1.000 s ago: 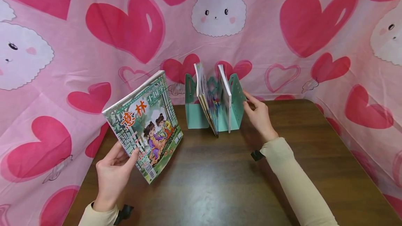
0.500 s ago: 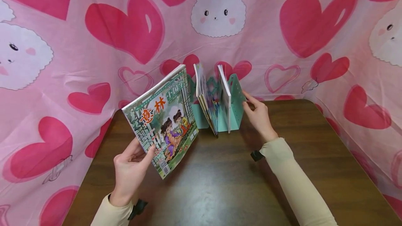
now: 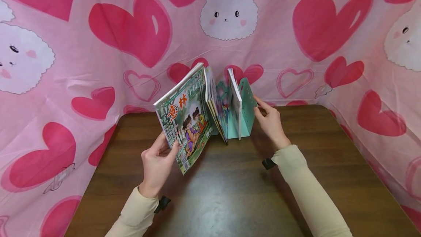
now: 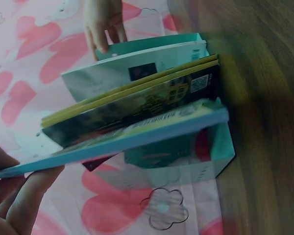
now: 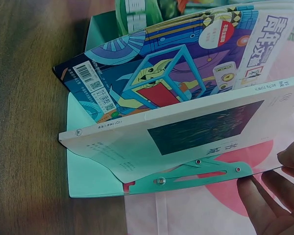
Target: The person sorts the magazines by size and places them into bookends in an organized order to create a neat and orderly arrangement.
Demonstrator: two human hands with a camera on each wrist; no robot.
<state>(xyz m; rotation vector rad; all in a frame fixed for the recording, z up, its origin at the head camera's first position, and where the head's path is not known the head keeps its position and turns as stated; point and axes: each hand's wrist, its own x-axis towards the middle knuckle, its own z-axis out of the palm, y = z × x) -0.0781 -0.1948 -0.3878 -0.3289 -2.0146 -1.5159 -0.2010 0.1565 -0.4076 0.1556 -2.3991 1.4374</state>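
Note:
My left hand (image 3: pixel 158 164) pinches the left edge of a green-covered magazine (image 3: pixel 187 123), thumb on the front cover. The magazine is tilted in the air, overlapping the left side of a mint-green book rack (image 3: pixel 246 120) in the head view. Seen from the left wrist, the magazine (image 4: pixel 137 144) is almost edge-on, its far end at the rack's left compartment. My right hand (image 3: pixel 271 123) pinches the outer edge of the rack's right side panel. Inside the rack, a white book (image 5: pixel 196 132) leans near that panel, and colourful magazines (image 5: pixel 161 73) stand in the middle.
The rack stands toward the back of a dark wooden table (image 3: pixel 223 193). Behind and beside the table hangs a pink cloth (image 3: pixel 187 28) printed with hearts and rabbits. A dark strap (image 3: pixel 269 163) sits at the right wrist.
My left hand has carried the magazine right and slightly up, from beside the rack to over its left side, which it now mostly hides. The right hand has stayed on the rack's panel.

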